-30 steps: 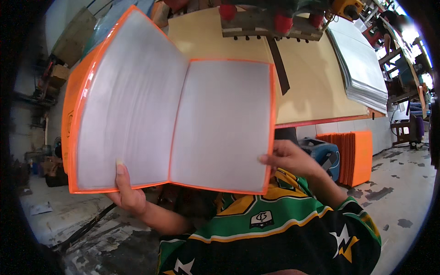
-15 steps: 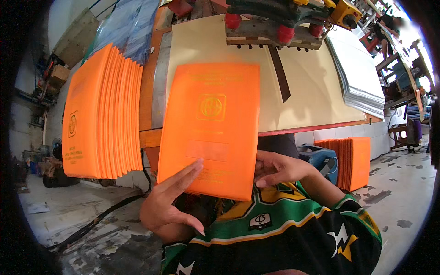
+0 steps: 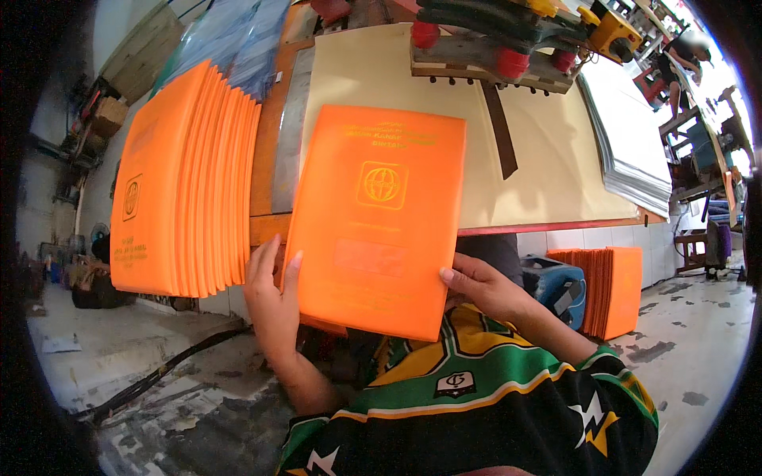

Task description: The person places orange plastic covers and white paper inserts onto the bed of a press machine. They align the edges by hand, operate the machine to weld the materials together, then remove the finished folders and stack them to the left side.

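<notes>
An orange folder (image 3: 373, 214) with a gold emblem and gold print faces me upright, in front of the table. At its right edge my right hand (image 3: 479, 287) is closed, thumb on the front and the other fingers behind. My left hand (image 3: 274, 293) is beside the lower left edge, its fingers stretched out and apart, close against the folder. A thick row of matching orange folders (image 3: 182, 190) stands to the left. Whatever lies behind the held folder is hidden.
A cream sheet (image 3: 548, 151) covers the tabletop, with a dark strip (image 3: 498, 131) on it. A machine with red knobs (image 3: 508, 40) sits at the back. White sheets (image 3: 627, 135) are stacked right; more orange folders (image 3: 607, 289) stand on the floor by a blue case (image 3: 556, 282). Another person (image 3: 683, 59) is far right.
My left hand has gone from the folder's lower front to its left edge. My right thumb now presses on the folder's front. The view has shifted slightly.
</notes>
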Demonstrator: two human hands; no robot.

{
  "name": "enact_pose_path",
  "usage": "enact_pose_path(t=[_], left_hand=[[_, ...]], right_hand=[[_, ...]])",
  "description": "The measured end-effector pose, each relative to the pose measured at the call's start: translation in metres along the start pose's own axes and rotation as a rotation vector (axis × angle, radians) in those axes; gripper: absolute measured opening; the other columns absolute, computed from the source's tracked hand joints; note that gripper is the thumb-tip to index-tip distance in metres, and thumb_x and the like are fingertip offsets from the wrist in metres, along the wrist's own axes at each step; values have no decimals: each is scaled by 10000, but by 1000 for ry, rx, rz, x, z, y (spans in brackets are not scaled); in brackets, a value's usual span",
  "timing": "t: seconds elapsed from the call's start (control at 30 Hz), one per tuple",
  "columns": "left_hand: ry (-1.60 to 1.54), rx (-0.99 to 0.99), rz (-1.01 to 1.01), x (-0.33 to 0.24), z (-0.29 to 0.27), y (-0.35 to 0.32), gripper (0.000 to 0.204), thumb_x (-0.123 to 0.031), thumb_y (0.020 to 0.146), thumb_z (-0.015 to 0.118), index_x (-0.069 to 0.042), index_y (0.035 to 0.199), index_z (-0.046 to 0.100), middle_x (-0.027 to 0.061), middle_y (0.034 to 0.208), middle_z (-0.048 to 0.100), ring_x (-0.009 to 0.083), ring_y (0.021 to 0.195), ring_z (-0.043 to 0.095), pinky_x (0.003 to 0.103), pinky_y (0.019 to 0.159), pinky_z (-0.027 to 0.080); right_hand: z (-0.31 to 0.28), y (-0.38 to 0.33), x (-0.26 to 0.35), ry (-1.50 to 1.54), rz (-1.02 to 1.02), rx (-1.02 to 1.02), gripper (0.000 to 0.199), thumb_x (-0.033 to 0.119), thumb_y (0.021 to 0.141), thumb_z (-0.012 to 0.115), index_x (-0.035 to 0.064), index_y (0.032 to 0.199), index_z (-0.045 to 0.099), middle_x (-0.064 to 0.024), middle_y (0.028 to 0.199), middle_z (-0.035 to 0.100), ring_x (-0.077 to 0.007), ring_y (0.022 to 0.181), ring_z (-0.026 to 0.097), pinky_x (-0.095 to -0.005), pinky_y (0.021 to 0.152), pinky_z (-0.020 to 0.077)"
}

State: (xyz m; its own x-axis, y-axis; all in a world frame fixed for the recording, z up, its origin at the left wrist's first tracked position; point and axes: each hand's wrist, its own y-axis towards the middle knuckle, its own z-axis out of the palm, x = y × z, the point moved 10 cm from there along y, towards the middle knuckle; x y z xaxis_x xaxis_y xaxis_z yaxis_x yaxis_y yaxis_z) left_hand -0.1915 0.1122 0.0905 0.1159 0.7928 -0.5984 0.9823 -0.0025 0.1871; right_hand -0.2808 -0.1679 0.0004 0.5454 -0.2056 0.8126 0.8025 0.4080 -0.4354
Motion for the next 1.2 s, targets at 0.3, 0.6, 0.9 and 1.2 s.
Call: enact_pose_path(t=[0.3, 0.6, 0.9, 1.2], left_hand=[[-124, 22, -75, 5, 14, 2, 397, -245, 1030, 689, 66, 1277, 671, 204, 1121, 696, 342, 1055, 682, 421, 938, 523], [-402, 58, -233, 30, 22, -3, 355, -218, 1012, 737, 70, 1212, 681, 139, 1005, 743, 183, 894, 701, 325, 821, 547], [-764, 297, -335, 58, 43, -8, 281, -264, 1067, 674, 16, 1093, 676, -3, 890, 700, 46, 788, 614, 234, 721, 503], [-900, 338, -352, 63, 52, -10, 257, -245, 1065, 674, 5, 1120, 656, 9, 905, 715, 45, 806, 628, 232, 733, 509]], right_hand=[[9, 16, 3, -139, -177, -6, 594, 317, 1157, 456, 25, 1633, 252, -109, 1571, 453, -191, 1441, 428, -367, 1164, 412], [2, 16, 10, -196, -240, -133, 560, 284, 1151, 484, -9, 1593, 304, -108, 1512, 486, -188, 1409, 433, -357, 1183, 363], [3, 9, 12, -148, -298, -120, 533, 289, 1144, 509, -8, 1563, 367, -85, 1468, 536, -165, 1374, 472, -350, 1160, 391], [-2, 10, 6, -147, -223, -152, 538, 298, 1142, 513, -6, 1563, 376, -89, 1463, 545, -164, 1365, 481, -353, 1153, 402]])
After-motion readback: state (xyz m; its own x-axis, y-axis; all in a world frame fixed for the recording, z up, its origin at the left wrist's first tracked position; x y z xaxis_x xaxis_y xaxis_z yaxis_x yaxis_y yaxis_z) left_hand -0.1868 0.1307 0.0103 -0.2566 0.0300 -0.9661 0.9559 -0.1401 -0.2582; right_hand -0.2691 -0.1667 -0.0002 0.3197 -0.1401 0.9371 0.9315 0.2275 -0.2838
